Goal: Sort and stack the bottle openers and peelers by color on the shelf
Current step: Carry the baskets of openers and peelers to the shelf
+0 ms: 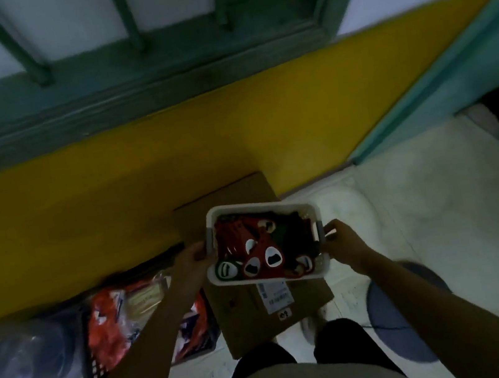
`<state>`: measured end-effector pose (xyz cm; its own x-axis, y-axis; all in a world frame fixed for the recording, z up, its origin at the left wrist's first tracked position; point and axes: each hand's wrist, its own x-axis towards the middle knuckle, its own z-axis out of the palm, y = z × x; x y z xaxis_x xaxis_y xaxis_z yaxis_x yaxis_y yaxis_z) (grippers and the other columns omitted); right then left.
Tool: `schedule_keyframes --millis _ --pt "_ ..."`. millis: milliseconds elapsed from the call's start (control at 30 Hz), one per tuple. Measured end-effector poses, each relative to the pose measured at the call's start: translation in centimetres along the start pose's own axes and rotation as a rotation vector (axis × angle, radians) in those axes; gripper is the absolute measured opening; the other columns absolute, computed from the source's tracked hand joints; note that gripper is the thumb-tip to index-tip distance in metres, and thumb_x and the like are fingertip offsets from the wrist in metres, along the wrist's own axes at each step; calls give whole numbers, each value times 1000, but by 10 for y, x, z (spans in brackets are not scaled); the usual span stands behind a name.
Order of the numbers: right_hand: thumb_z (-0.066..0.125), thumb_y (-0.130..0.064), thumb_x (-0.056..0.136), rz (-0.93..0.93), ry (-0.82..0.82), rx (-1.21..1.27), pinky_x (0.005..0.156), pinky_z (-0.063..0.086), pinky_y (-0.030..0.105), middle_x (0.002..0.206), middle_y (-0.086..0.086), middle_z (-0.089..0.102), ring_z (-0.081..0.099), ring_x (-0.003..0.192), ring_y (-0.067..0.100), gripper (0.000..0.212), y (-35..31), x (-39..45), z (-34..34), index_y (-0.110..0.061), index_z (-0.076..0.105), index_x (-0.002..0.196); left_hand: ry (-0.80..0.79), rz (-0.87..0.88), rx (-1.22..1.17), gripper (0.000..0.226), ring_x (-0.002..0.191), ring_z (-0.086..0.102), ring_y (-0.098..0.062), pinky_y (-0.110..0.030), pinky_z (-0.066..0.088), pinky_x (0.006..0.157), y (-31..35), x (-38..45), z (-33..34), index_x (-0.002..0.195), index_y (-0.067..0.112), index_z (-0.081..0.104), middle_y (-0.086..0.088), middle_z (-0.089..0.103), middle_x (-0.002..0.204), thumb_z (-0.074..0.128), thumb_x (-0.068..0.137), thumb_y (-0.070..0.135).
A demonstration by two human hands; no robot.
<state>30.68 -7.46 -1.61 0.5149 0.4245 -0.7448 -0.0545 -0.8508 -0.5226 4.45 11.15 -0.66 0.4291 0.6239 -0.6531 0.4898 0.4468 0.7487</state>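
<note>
A white plastic basket [254,206] is held up in front of me over a cardboard box. My left hand [192,258] grips its left handle and my right hand [342,239] grips its right handle. Inside lie several red, green and dark bottle openers and peelers [259,249], jumbled together, some with white oval openings. The view is dim and blurred, so single pieces are hard to tell apart.
The closed cardboard box [261,314] stands on the pale floor against a yellow wall [80,199]. To its left sits a dark crate [146,329] with packaged goods and a large clear water bottle [18,366]. A round grey stool [410,304] is at the right.
</note>
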Motion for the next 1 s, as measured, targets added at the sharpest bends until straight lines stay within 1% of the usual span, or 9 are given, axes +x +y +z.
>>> schedule_keyframes --millis 100,200,333,433,667,767,833,933,1000 --pt "70 -9 84 83 79 62 59 48 32 97 18 69 63 77 26 25 40 -28 -12 -16 48 91 -140 46 110 17 99 70 -31 -47 57 87 12 -4 20 107 12 70 -10 71 108 68 91 7" --pt "70 -7 83 133 205 128 50 42 28 87 16 65 57 68 23 25 79 -63 -25 -13 47 92 -272 80 245 14 90 71 -15 -28 59 73 27 -14 55 102 19 69 -2 72 103 67 92 9" --pt "69 -8 83 157 362 159 51 39 24 70 1 55 53 64 15 18 139 -112 -43 0 54 88 -425 141 416 16 91 69 -15 -20 54 65 41 -33 113 101 17 67 0 71 101 66 91 4" --pt "73 -13 80 181 463 279 56 44 31 64 12 58 55 61 20 19 188 -153 -47 -4 57 75 -524 189 524 19 81 69 -16 -19 54 60 44 -58 164 91 15 67 1 72 89 64 90 -4" --pt "77 -11 72 302 691 579 61 54 44 67 20 68 63 61 32 24 327 -262 -47 9 63 72 -743 270 732 19 87 74 -24 -36 60 77 4 -137 292 107 4 71 -11 75 99 67 89 0" --pt "77 -12 73 377 795 694 64 53 37 73 16 68 64 68 25 20 385 -321 -40 -6 58 72 -816 308 801 19 89 71 -33 -29 58 69 -27 -188 350 106 -4 69 -17 73 98 67 87 -5" --pt "78 -14 72 438 855 785 70 59 41 82 11 70 69 76 27 23 425 -361 -32 -14 57 79 -887 339 850 19 83 69 -30 -25 57 65 -49 -226 390 103 -7 69 -16 73 91 65 85 -10" --pt "78 -13 72 515 938 905 71 60 43 84 12 71 70 78 28 23 484 -420 -18 -14 57 83 -1022 377 931 17 69 67 -17 -18 54 60 -83 -286 445 92 -1 71 0 74 74 64 83 -14" --pt "78 -15 73 562 999 958 68 58 37 83 11 71 69 76 27 24 515 -460 -12 -11 60 87 -1096 396 981 17 70 68 -15 -19 54 62 -104 -328 475 93 0 70 -3 73 79 63 85 -13"
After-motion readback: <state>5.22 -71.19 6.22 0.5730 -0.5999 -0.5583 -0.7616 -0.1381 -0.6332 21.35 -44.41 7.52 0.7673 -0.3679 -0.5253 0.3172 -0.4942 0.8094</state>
